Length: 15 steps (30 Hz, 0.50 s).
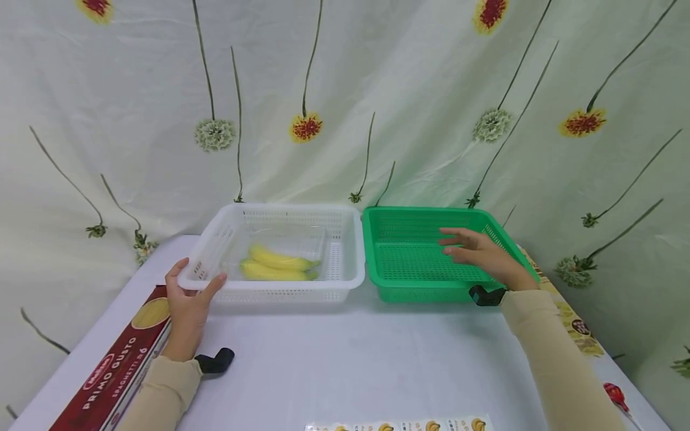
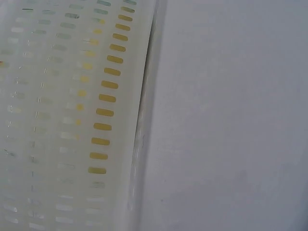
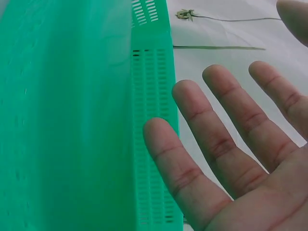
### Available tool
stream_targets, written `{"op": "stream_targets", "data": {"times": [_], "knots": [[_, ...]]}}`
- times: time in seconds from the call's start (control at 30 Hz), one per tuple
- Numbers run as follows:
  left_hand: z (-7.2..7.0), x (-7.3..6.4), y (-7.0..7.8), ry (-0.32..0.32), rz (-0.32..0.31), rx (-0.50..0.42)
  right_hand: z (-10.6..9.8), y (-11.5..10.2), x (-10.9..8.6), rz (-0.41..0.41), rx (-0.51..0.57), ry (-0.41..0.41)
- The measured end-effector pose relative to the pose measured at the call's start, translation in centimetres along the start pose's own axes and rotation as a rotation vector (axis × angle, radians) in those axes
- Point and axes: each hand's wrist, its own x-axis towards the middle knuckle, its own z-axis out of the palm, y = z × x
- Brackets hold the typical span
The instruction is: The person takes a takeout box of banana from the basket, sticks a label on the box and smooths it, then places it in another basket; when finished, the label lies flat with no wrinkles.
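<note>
A white plastic basket [image 1: 280,286] stands at the left on the table. In it lie two bananas [image 1: 277,266], with a clear plastic sheet or container around or over them. My left hand [image 1: 188,311] grips the basket's front left corner, fingers at the side and thumb at the front rim. The left wrist view shows the slotted basket wall [image 2: 72,115] with yellow behind it; the hand is out of that view. My right hand [image 1: 485,254] hovers over the right part of a green basket [image 1: 426,293], holding nothing. Its spread fingers [image 3: 202,125] show in the right wrist view.
A red spaghetti box [image 1: 118,359] lies along the left table edge. Banana stickers [image 1: 399,426] lie at the front edge. To the right are a yellowish printed package [image 1: 574,323] and a red-wrapped lollipop [image 1: 614,394]. Flowered cloth [image 1: 345,72] hangs behind the baskets.
</note>
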Motion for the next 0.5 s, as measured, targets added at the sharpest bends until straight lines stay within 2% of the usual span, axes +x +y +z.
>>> {"op": "stream_targets", "data": {"times": [0.27, 0.5], "knots": [[-0.4, 0.3, -0.3, -0.002, 0.002, -0.021, 1.6, -1.1, 2.2, -0.005, 0.019, -0.025], [-0.3, 0.3, -0.3, -0.029, -0.03, 0.004, 2.9, -1.8, 3.9, -0.006, 0.044, -0.055]]}}
